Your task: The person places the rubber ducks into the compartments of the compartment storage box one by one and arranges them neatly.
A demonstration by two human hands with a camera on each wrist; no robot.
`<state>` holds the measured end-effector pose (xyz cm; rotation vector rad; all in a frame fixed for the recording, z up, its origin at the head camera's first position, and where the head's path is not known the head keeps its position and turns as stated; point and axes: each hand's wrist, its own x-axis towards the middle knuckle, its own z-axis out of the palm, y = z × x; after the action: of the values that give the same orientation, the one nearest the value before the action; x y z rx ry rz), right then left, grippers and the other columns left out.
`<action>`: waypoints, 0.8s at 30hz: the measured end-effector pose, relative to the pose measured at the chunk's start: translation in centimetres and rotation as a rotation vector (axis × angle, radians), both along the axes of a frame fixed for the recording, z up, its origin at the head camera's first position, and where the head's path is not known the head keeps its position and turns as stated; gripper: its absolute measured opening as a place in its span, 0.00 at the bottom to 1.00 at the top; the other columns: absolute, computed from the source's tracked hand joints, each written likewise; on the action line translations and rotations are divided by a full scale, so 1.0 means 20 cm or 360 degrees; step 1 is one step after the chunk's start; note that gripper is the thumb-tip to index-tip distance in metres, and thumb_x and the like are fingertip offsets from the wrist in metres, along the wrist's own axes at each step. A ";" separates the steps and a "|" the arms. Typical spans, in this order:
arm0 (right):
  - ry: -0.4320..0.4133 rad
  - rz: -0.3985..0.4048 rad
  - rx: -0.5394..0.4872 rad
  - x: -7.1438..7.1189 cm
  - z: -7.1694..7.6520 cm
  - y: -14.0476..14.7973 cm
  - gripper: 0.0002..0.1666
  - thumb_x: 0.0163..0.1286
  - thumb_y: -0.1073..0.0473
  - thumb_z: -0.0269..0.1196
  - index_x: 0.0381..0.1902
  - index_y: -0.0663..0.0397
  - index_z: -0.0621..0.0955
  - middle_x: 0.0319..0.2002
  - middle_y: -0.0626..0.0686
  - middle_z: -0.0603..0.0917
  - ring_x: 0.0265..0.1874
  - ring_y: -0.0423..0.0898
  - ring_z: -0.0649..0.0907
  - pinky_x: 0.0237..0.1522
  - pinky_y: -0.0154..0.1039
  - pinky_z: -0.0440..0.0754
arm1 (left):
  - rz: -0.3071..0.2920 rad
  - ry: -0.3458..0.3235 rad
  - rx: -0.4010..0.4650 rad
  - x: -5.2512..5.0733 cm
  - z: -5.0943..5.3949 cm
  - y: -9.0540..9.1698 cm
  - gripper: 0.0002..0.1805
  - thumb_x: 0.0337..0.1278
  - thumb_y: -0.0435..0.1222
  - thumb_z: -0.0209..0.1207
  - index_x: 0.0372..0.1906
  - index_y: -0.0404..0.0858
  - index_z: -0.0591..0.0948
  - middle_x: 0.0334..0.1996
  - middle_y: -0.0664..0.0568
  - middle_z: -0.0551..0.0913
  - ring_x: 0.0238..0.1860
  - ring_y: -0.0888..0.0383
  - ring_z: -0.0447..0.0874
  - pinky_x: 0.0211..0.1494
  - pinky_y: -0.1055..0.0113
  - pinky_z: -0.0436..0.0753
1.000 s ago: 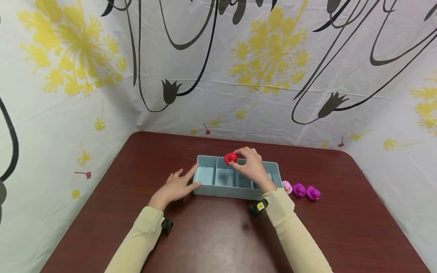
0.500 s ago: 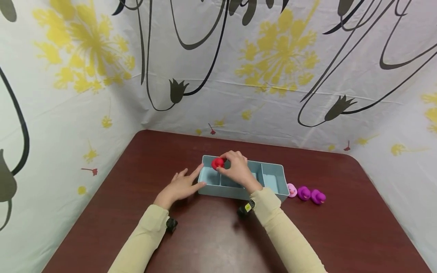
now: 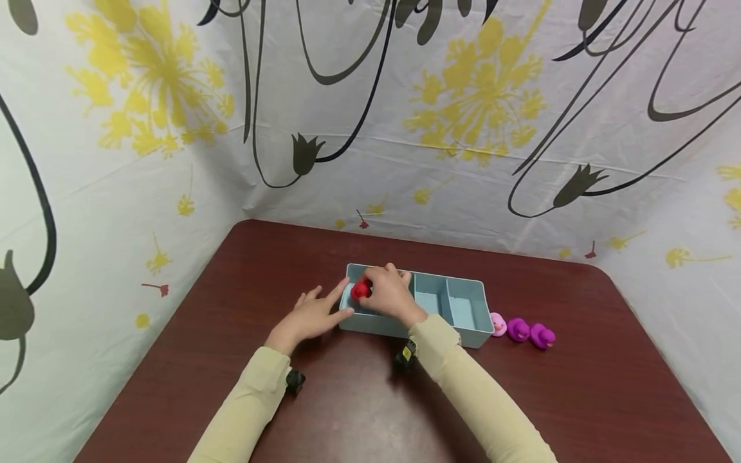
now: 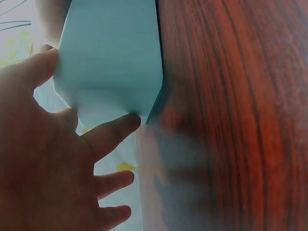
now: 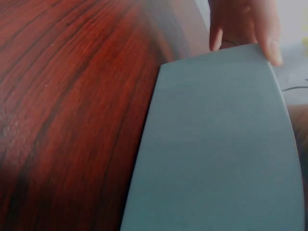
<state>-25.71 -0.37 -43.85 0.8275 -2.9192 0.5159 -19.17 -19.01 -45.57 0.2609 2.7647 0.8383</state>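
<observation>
Right fingers (image 3: 375, 278), red toy (image 3: 360, 291) now lower

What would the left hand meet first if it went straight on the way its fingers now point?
Most likely the light blue tray, at its left end: fingertips of the left hand seem to touch it, though exact contact is hard to judge.

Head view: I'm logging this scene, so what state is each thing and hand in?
Pale-blue rectangular divided tray: upright, open-topped
Small red rounded toy: held by the right hand
Left hand: fingers spread, touching the tray
Pink toy duck: beside the tray, unheld
Two purple toy ducks: side by side, unheld
</observation>
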 end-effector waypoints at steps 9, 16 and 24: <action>-0.0058 -0.0091 0.0121 0.00 -0.02 -0.04 0.17 0.50 0.48 0.75 0.36 0.44 0.84 0.31 0.44 0.84 0.36 0.46 0.68 0.34 0.47 0.58 | 0.0008 -0.0009 0.0001 0.01 0.02 0.01 0.40 0.64 0.62 0.46 0.76 0.60 0.44 0.65 0.49 0.73 0.75 0.39 0.45 0.73 0.38 0.42; -0.0120 -0.0146 0.0184 -0.01 -0.01 -0.08 0.17 0.46 0.49 0.77 0.32 0.44 0.83 0.27 0.43 0.83 0.35 0.46 0.68 0.33 0.47 0.57 | 0.0016 -0.0010 0.0013 0.02 0.04 0.01 0.40 0.65 0.61 0.46 0.76 0.60 0.44 0.61 0.50 0.77 0.75 0.39 0.44 0.73 0.38 0.42; -0.0100 -0.0152 0.0250 0.01 -0.01 -0.09 0.19 0.46 0.48 0.77 0.35 0.45 0.84 0.33 0.46 0.83 0.36 0.47 0.68 0.33 0.47 0.58 | 0.0022 -0.0023 0.0019 0.01 0.02 0.01 0.40 0.64 0.62 0.46 0.76 0.60 0.44 0.63 0.49 0.75 0.75 0.39 0.45 0.73 0.38 0.43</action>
<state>-25.49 -2.10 -43.99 0.6945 -3.0704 0.3141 -18.96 -18.88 -45.25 0.2370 2.7524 0.8571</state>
